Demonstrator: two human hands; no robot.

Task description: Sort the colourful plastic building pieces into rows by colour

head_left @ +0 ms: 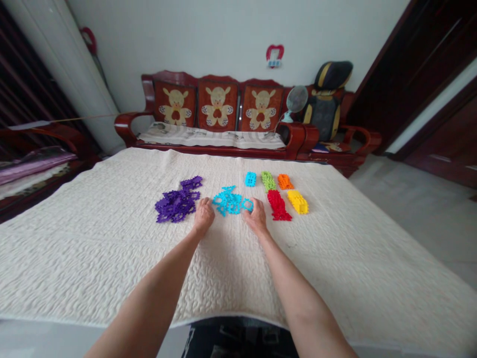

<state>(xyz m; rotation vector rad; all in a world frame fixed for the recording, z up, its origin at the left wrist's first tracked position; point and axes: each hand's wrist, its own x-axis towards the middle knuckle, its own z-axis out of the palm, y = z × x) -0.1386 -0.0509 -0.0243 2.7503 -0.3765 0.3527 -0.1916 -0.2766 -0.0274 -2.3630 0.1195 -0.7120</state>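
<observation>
Head view: right hand (255, 215) pinches a blue frame piece (244, 203) beside the blue heap (233, 201); left hand (204, 215) curled, grip contents I can't tell. Likely light, stiff plastic; hold by edges.

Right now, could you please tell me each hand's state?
Left hand: partly curled; cannot tell whether it holds anything.
Right hand: closed on a light-blue piece.

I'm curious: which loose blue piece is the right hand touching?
The rightmost loose blue piece, against the right hand; the blue pile lies left of it.
</observation>
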